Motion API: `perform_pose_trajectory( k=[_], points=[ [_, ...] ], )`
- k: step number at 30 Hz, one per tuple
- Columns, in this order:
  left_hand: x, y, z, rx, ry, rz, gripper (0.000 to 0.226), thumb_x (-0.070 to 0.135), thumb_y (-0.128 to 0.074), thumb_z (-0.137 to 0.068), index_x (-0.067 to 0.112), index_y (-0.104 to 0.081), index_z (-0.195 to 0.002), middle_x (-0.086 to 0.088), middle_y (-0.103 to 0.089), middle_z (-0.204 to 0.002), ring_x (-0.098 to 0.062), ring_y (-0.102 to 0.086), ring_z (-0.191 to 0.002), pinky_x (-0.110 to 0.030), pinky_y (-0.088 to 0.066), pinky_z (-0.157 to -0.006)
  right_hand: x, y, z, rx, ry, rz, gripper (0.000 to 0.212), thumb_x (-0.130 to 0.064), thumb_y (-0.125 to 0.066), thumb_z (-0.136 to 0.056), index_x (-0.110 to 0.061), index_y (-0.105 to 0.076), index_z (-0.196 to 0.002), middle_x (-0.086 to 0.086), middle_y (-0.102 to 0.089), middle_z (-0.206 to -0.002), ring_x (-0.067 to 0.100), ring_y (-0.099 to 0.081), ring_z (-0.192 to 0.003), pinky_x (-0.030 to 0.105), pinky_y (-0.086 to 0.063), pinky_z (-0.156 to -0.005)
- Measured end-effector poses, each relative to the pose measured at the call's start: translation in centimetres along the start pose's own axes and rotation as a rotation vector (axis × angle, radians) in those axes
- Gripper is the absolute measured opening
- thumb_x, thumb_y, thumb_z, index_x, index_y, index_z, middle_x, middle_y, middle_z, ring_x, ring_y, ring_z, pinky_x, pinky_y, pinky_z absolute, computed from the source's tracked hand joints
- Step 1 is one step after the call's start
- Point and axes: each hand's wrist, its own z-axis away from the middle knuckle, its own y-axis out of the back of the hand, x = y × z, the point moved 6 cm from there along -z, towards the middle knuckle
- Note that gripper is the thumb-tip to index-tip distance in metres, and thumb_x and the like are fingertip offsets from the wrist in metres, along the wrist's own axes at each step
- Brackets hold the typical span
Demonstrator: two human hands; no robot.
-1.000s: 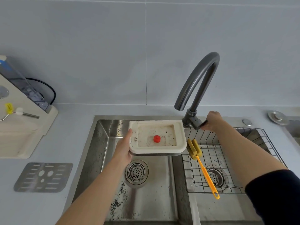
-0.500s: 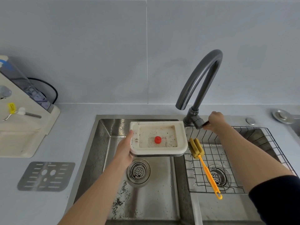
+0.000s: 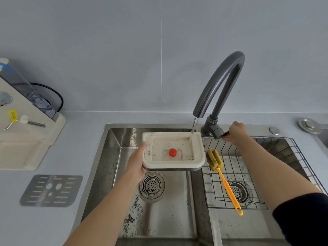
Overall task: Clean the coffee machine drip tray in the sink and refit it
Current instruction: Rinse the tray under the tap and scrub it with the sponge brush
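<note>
Left hand (image 3: 135, 164) grips the left edge of the drip tray (image 3: 170, 165), thumb on the top rim, fingers hidden underneath, holding it level over the left sink basin (image 3: 174, 210). Red float (image 3: 172, 152) sits mid-tray with dark coffee specks around it. Right hand (image 3: 236, 131) is curled round the faucet lever (image 3: 224, 134). A water stream (image 3: 193, 128) falls from the grey gooseneck faucet (image 3: 221, 82) into the tray's far corner, on the right hand's side. Drain strainer (image 3: 152, 185) is just below the left hand. Yellow sponge brush (image 3: 225, 181) lies on the wire rack (image 3: 284, 151) below the right hand. Left of the left hand, on the grey countertop (image 3: 79, 157): metal grate (image 3: 51, 190) and beige coffee machine (image 3: 26, 139). Grey tiled wall (image 3: 106, 59) behind.
</note>
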Motion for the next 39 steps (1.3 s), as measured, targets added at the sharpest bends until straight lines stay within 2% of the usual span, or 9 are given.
perform_pose_trajectory(
  k=[5, 7, 10, 14, 17, 20, 26, 33, 39],
  points=[
    [-0.2, 0.1, -0.2, -0.004, 0.006, -0.009, 0.030, 0.036, -0.051, -0.090, 0.012, -0.061, -0.106, -0.010, -0.069, -0.101, -0.026, -0.065, -0.095, -0.039, -0.052, -0.081, 0.3, 0.4, 0.2, 0.048, -0.037, 0.076, 0.029, -0.007, -0.029, -0.096, -0.008, -0.034, -0.067, 0.031, -0.058, -0.113, 0.042, -0.055, -0.115, 0.046, -0.054, -0.084],
    [-0.4, 0.2, -0.2, -0.002, 0.010, -0.012, 0.031, 0.036, -0.051, -0.090, 0.012, -0.061, -0.106, -0.010, -0.069, -0.101, -0.026, -0.065, -0.094, -0.039, -0.052, -0.080, 0.6, 0.6, 0.4, 0.034, -0.051, 0.042, 0.026, -0.013, -0.029, -0.095, -0.006, -0.041, -0.074, 0.030, -0.050, -0.131, 0.040, -0.050, -0.123, 0.046, -0.044, -0.102],
    [-0.5, 0.3, -0.4, 0.003, 0.014, -0.014, 0.028, 0.036, -0.052, -0.090, 0.013, -0.061, -0.104, -0.009, -0.069, -0.098, -0.025, -0.065, -0.092, -0.040, -0.053, -0.080, 0.5, 0.6, 1.1, -0.090, 0.037, 0.217, 0.036, -0.016, -0.030, -0.097, 0.008, -0.043, -0.122, 0.033, -0.041, -0.138, 0.042, -0.043, -0.129, 0.045, -0.035, -0.110],
    [-0.7, 0.6, -0.5, -0.007, 0.018, -0.032, 0.026, 0.036, -0.052, -0.090, 0.014, -0.062, -0.101, -0.012, -0.069, -0.102, -0.027, -0.065, -0.096, -0.047, -0.048, -0.095, 4.3, 0.5, 3.1, -0.303, 0.131, 0.820, 0.029, -0.011, -0.042, -0.094, 0.006, -0.049, -0.117, 0.027, -0.055, -0.118, 0.037, -0.055, -0.107, 0.030, -0.049, -0.083],
    [-0.8, 0.5, -0.5, -0.019, 0.015, -0.034, 0.031, 0.037, -0.052, -0.090, 0.013, -0.061, -0.107, -0.012, -0.068, -0.104, -0.028, -0.065, -0.097, -0.047, -0.048, -0.095, 8.6, 1.1, 4.4, -0.405, 0.043, 0.977, 0.029, -0.016, -0.045, -0.094, 0.003, -0.050, -0.116, 0.014, -0.058, -0.092, 0.024, -0.059, -0.083, 0.026, -0.052, -0.068],
    [-0.8, 0.5, -0.4, -0.021, 0.005, -0.034, 0.030, 0.036, -0.052, -0.090, 0.012, -0.061, -0.106, -0.011, -0.068, -0.101, -0.026, -0.065, -0.091, -0.044, -0.049, -0.088, 12.1, 1.8, 5.6, -0.451, -0.080, 1.080, 0.034, -0.022, -0.050, -0.093, -0.004, -0.044, -0.122, 0.013, -0.056, -0.105, 0.021, -0.055, -0.087, 0.026, -0.052, -0.067],
    [-1.0, 0.8, -0.1, -0.014, 0.011, -0.049, 0.037, 0.037, -0.052, -0.090, 0.010, -0.059, -0.113, -0.014, -0.067, -0.105, -0.030, -0.063, -0.094, -0.046, -0.049, -0.087, 14.7, 1.7, 6.1, -0.387, -0.077, 0.978, 0.011, -0.002, -0.050, -0.090, -0.003, -0.045, -0.099, 0.004, -0.051, -0.069, 0.016, -0.060, -0.065, 0.024, -0.050, -0.055],
    [-1.1, 1.2, 0.3, -0.025, -0.002, -0.026, 0.029, 0.034, -0.052, -0.091, 0.011, -0.061, -0.106, -0.012, -0.067, -0.099, -0.028, -0.064, -0.089, -0.047, -0.048, -0.087, 13.5, 3.8, 7.7, -0.204, 0.073, 0.809, 0.015, 0.002, -0.033, -0.089, -0.003, -0.048, -0.087, 0.004, -0.041, -0.060, 0.015, -0.035, -0.050, 0.024, -0.030, -0.044],
    [-1.4, 1.7, 0.4, -0.024, -0.009, -0.037, 0.021, 0.032, -0.051, -0.092, 0.014, -0.061, -0.095, -0.010, -0.067, -0.093, -0.025, -0.064, -0.083, -0.041, -0.051, -0.075, 11.1, 6.6, 12.9, -0.185, 0.240, 0.614, 0.017, -0.005, -0.042, -0.092, -0.014, -0.055, -0.100, 0.006, -0.049, -0.065, 0.016, -0.041, -0.054, 0.024, -0.032, -0.046]
  ],
)
